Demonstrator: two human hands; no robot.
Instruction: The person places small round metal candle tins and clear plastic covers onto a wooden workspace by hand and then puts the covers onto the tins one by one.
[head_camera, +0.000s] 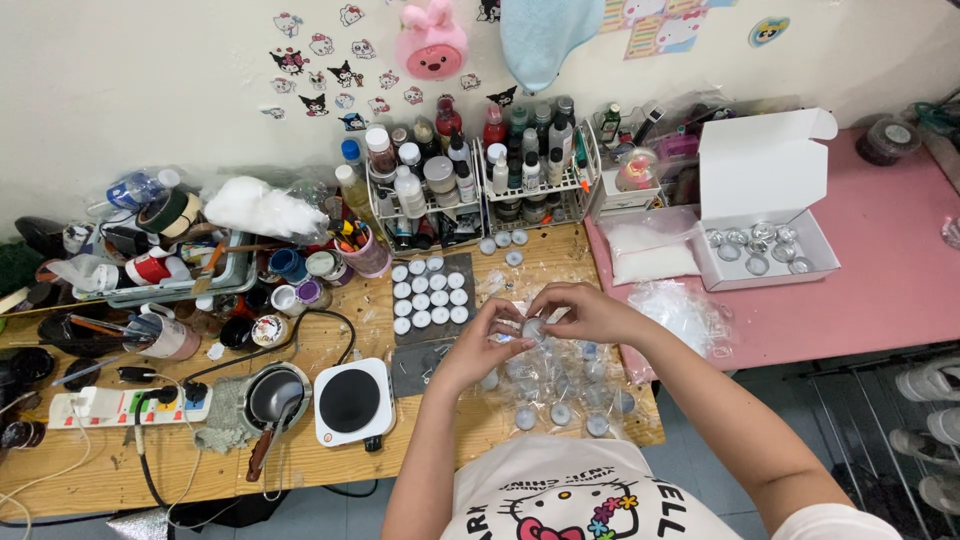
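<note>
Both hands, left hand (482, 338) and right hand (585, 310), pinch one small clear round container (533, 327) above the wooden surface (330, 470), apparently mid-assembly; the next move likely calls for steady, aligned fingertip pressure over the loose containers (560, 400) below.

White hot plate (351, 402) showing a black disc; pink table (880, 260) carrying a white box (765, 170); white shirt (570, 500) displaying a pink-bowed cartoon cat; pale wooden table (150, 460) lying beneath.
</note>
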